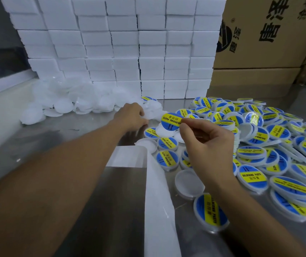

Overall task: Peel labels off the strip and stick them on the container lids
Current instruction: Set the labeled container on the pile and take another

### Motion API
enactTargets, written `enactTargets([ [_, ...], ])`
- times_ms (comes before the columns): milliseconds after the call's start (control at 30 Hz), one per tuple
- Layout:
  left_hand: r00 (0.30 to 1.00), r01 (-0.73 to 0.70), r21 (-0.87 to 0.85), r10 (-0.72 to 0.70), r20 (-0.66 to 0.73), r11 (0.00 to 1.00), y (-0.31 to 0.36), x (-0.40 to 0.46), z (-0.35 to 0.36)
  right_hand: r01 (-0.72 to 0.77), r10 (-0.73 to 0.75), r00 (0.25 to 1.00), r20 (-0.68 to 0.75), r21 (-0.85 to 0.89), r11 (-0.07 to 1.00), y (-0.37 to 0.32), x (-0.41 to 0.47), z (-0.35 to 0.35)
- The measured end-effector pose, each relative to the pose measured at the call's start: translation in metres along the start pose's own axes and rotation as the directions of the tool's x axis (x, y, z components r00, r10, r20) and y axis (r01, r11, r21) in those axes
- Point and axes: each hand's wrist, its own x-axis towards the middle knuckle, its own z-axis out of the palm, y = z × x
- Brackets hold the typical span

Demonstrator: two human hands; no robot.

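Right hand [207, 143]: you pinch a peeled label [172, 121] by its edge — sticky side kept free.
Left hand [131, 115]: far left, fingers curled on a blank lid [151, 113] — ready to receive it.

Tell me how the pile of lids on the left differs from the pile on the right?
The left pile is plain white lids with no labels; the right pile carries round blue-and-yellow "Soldering Paste" labels. The left pile lies against the stacked white boxes; the right pile spreads wider, below the cardboard boxes. The left hand reaches into the plain pile, while the right hand pinches a loose label. Both piles sit on the same metal table.
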Motion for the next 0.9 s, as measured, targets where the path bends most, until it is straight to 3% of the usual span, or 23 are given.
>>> enactTargets([
  [233, 0.991, -0.068, 0.003, 0.068, -0.115, 0.998, -0.006, -0.011, -0.005, -0.002, 0.002, 1.0, 0.009, -0.027, 1.0, 0.001, 0.0, 0.0],
  [367, 0.951, -0.164, -0.085, 0.135, -0.28, 0.983, -0.011, -0.033, -0.012, -0.012, 0.013, 0.999, 0.039, -0.037, 0.999, 0.001, 0.0, 0.0],
  [500, 0.918, -0.151, -0.224, 0.053, -0.394, 0.963, -0.008, -0.06, -0.021, -0.024, 0.025, 0.999, 0.048, -0.027, 0.999, 0.002, 0.0, 0.0],
  [667, 0.924, -0.111, -0.493, -0.092, -0.37, 0.863, 0.001, -0.105, -0.039, 0.003, 0.003, 0.997, 0.078, -0.081, 0.997, 0.003, -0.001, 0.001],
  [767, 0.949, -0.104, -0.687, -0.135, -0.284, 0.72, 0.006, -0.127, -0.052, 0.015, -0.007, 0.997, 0.079, -0.1, 0.995, 0.002, -0.003, 0.001],
  [900, 0.919, -0.167, -0.794, -0.199, -0.34, 0.584, 0.011, -0.155, -0.057, 0.026, -0.02, 0.998, 0.061, -0.095, 0.995, -0.002, -0.003, 0.001],
])
